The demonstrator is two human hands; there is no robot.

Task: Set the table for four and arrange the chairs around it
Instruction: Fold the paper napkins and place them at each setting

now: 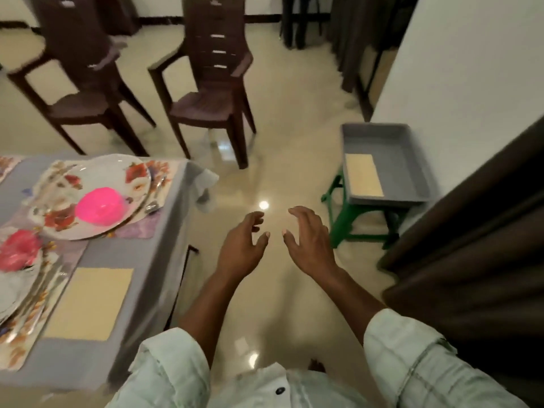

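- The left hand (241,248) and the right hand (309,245) hung over the floor, fingers relaxed, grasping nothing.
- Two brown chairs (212,92) stood apart from the table (141,254).

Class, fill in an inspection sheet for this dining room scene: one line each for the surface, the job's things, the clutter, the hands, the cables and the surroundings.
Surface: table under a grey cloth, with floral placemats.
Job's things: floral plate with a pink bowl on it and cutlery beside it; a second pink bowl on plates at the left edge; a cream mat on the table; two brown chairs standing apart from the table.
Clutter: grey tray on a green stool, holding another cream mat.
Hands: left hand and right hand open, holding nothing, over the floor.
Cables: nothing seen.
Surroundings: glossy tiled floor, white wall, dark curtain.
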